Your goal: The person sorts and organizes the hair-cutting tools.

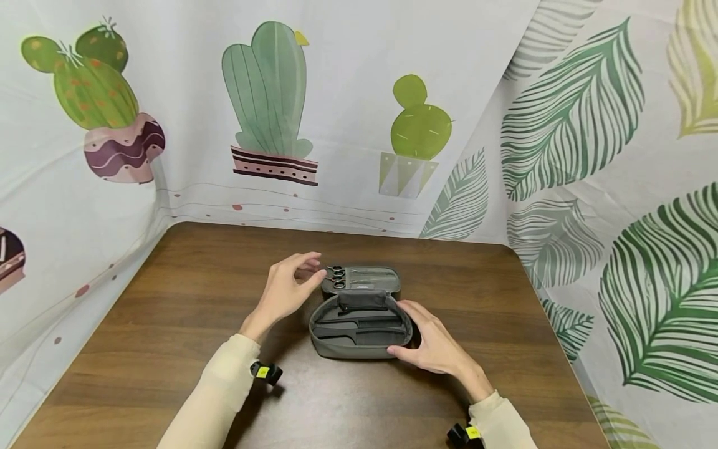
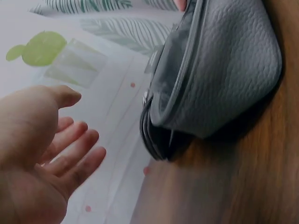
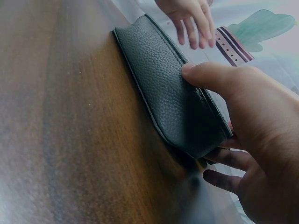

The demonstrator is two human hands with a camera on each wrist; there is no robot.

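A grey leather-look zip case [image 1: 348, 353] lies unzipped on the table, its lid [image 1: 387, 275] folded back away from the person. Scissors [image 1: 338, 277] with dark finger rings sit at the left of the lid, beside a clear pocket. Dark combs [image 1: 378, 337] lie inside the base. My right hand [image 1: 430, 342] grips the right end of the case, thumb on the front wall [image 3: 154, 74] and fingers around the far side. Beside the lid's left end, my left hand [image 1: 287, 285] hovers with relaxed, parted fingers; the left wrist view shows nothing in it.
The brown wooden table [image 1: 196, 299] extends around the case on all sides. A white cloth printed with cacti [image 1: 275, 93] hangs behind its far edge, and a leaf-printed cloth [image 1: 589, 112] hangs at the right. Black wrist cameras [image 1: 268, 373] sit on both sleeves.
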